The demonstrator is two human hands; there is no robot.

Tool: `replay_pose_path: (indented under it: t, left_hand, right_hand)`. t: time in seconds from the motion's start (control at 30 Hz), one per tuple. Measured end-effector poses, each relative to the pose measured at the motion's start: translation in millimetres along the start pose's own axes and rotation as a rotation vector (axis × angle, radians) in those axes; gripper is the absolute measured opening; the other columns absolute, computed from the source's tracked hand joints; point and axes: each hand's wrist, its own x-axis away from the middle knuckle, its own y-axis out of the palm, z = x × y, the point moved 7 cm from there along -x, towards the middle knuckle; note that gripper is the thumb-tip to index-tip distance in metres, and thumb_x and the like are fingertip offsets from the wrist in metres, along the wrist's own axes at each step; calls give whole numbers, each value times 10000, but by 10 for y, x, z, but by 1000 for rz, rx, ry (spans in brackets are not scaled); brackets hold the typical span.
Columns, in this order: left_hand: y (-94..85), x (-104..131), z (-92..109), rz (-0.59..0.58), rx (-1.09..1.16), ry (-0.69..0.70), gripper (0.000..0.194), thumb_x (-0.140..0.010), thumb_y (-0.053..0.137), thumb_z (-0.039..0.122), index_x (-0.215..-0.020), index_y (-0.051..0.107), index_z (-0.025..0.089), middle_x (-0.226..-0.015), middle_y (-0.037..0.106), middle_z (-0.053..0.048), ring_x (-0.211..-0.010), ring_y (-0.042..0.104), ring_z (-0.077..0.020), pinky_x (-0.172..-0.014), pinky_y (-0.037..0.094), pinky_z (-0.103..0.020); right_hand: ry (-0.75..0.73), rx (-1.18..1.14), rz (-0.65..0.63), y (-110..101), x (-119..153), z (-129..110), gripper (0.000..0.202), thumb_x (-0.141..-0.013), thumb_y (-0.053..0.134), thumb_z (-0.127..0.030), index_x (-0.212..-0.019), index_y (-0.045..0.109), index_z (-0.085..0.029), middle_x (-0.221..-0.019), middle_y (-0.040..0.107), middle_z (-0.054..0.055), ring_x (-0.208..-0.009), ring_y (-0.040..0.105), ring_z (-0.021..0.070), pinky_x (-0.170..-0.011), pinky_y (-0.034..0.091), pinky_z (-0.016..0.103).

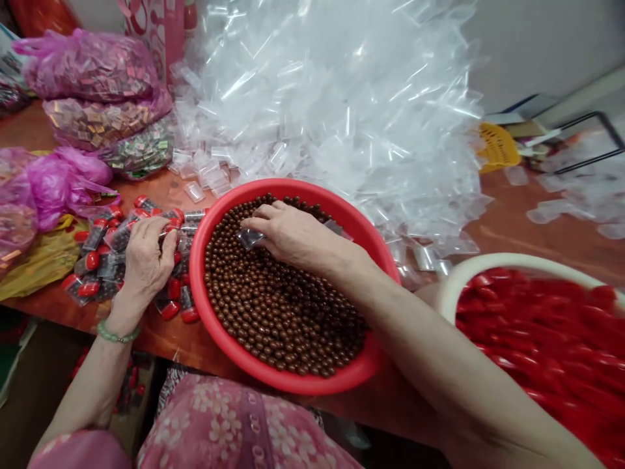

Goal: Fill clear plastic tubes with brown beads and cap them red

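Note:
My right hand [291,236] reaches over a red basin [198,260] full of small brown balls [273,312] and grips a small clear plastic tube [250,238] held against the balls. My left hand [145,257] rests on a pile of filled tubes with red caps [95,260] left of the basin, its fingers curled around one capped tube at the fingertips. A green bead bracelet sits on my left wrist.
A large heap of empty clear tubes [342,98] rises behind the basin. A white basin of red caps [537,319] stands at the right. Pink and clear bags of small packets [92,65] lie at the back left. The table's front edge runs near my lap.

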Motion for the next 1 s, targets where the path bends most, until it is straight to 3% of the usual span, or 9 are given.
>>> replay_pose_path:
  t: [0.07, 0.17, 0.27, 0.37, 0.57, 0.7, 0.77, 0.87, 1.0]
  left_hand:
    - [-126, -9, 194, 33, 95, 19, 263, -942, 456, 304, -1051, 621, 130, -1066, 682, -114, -1047, 608, -223, -982, 472, -408]
    - [-207, 52, 577, -21, 192, 111, 273, -920, 512, 290, -1101, 601, 108, -1109, 672, -134, -1090, 608, -229, -998, 484, -415]
    - [-145, 224, 951, -153, 201, 231, 441, -889, 577, 368, -1208, 544, 67, -1212, 631, -191, -1211, 555, -281, -1053, 463, -449]
    - [-8, 425, 1196, -288, 168, 315, 590, -868, 574, 492, -1237, 531, 35, -1258, 609, -227, -1268, 519, -323, -1091, 436, -471]
    - [191, 532, 1278, -467, -22, 268, 891, -822, 550, 626, -1364, 408, -67, -1413, 456, -314, -1363, 403, -405, -1121, 362, -532]
    - [235, 503, 1292, -561, -71, 228, 923, -829, 524, 643, -1385, 387, -80, -1462, 381, -330, -1399, 343, -419, -1134, 321, -536]
    - [254, 498, 1300, -591, -86, 212, 909, -842, 508, 636, -1393, 384, -77, -1472, 364, -330, -1406, 329, -419, -1137, 311, -531]
    - [296, 493, 1306, -618, -129, 181, 855, -870, 484, 608, -1392, 399, -63, -1474, 365, -324, -1404, 334, -418, -1128, 318, -527]
    - [366, 467, 1343, -666, -184, 150, 814, -891, 441, 611, -1389, 421, -33, -1467, 382, -317, -1367, 391, -428, -1076, 371, -537]
  right_hand:
    - [-11, 47, -92, 55, -54, 2, 266, -874, 518, -133, -1106, 647, -149, -1131, 638, 125, -1073, 585, 282, -915, 440, 371]
    - [50, 50, -161, 107, -46, 36, 212, -857, 536, -143, -1052, 617, -121, -1109, 618, 131, -946, 627, 242, -772, 452, 313]
    - [74, -11, -153, 152, -6, 44, 209, -852, 574, -179, -1050, 579, -113, -1098, 623, 129, -903, 635, 221, -729, 436, 291]
    - [51, -91, -133, 203, 16, 51, 231, -845, 602, -194, -1061, 570, -117, -1073, 648, 120, -934, 634, 220, -765, 434, 287]
    - [-8, -253, -42, 195, 198, 108, 127, -882, 584, -245, -948, 625, -144, -928, 664, 80, -841, 627, 192, -756, 460, 294]
    - [-16, -415, 158, 66, 502, 145, 160, -919, 548, -265, -1014, 640, -175, -893, 664, 52, -799, 631, 167, -730, 483, 283]
    - [-22, -443, 198, 30, 652, 148, 185, -934, 525, -266, -1066, 637, -200, -953, 676, 53, -840, 637, 165, -763, 493, 290]
    - [-29, -292, 165, 31, 828, 137, 189, -940, 503, -259, -1033, 657, -203, -958, 678, 69, -876, 615, 198, -798, 488, 334]
    - [47, 77, 46, 121, 956, 127, 183, -868, 519, -140, -756, 657, -184, -751, 621, 86, -717, 554, 226, -657, 446, 350]
